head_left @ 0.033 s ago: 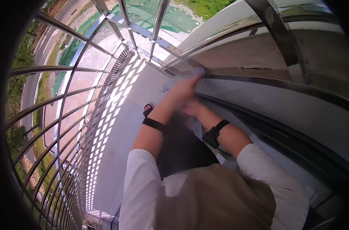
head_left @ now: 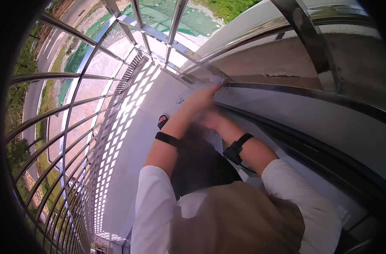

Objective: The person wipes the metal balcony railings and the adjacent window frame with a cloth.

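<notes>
One left hand (head_left: 204,96), one right hand (head_left: 209,120); fingers (head_left: 216,88) blurred, hold unclear; two black straps (head_left: 167,139).

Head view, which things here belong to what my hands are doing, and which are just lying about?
With the hands:
left hand
right hand, close to the left, both blurred
translucent thing by the left hand, too unclear to identify

Just around:
metal railing
green sheeting beyond the railing
worn sandal
</notes>
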Demonstrator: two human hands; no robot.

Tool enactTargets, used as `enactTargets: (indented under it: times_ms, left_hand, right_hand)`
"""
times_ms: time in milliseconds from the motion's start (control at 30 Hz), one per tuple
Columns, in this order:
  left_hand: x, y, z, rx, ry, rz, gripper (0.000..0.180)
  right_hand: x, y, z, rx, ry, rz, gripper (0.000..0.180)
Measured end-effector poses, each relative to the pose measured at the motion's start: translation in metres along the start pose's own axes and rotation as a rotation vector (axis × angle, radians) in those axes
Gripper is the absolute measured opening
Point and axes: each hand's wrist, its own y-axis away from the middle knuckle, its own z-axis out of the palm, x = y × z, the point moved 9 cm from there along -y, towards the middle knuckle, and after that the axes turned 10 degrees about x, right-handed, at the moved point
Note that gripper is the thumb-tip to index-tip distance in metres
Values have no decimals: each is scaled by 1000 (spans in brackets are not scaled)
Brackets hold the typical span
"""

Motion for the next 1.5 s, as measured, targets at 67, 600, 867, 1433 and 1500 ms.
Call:
enactTargets:
  times_ms: [67,600,867,1433,1500]
  left_hand:
    - [-8,20,-4,-4,-41,43,47]
    - [-105,136,11,776,497,-881,41]
    - [-116,159,95,266,1566,-1138,19]
    - [22,-1,-39,365,361,-62,16]
    - [30,-15,-46,385,291,8,14]
  right_hand:
    - [9,14,1,57,91,104,28]
    - [26,23,-54,615,373,31,37]
    - [6,31,-70,715,86,61,29]
    - [-58,10,25,-18,-332,-63,20]
    - [-65,7,23,-52,-313,-65,25]
